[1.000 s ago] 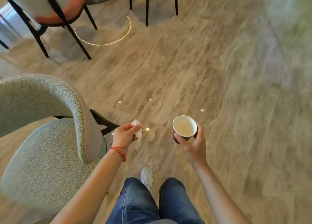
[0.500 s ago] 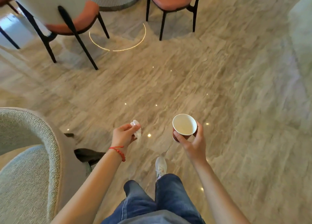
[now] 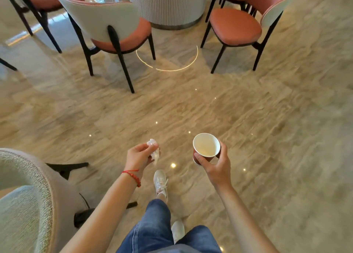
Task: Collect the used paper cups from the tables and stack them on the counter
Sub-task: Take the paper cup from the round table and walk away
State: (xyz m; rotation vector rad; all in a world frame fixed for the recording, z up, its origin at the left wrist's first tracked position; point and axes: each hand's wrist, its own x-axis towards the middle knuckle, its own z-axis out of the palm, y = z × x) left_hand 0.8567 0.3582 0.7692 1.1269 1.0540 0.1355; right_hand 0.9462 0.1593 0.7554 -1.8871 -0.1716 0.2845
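Spillage is the likeliest risk: the right hand is gripping a red paper cup upright, fingers curled round its wall, over the floor. The left hand is pinching a crumpled tissue, which could slip free.

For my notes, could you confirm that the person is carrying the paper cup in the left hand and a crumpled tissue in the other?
Not quite: the head view shows the paper cup gripped in the right hand. The crumpled tissue is pinched in the left hand.
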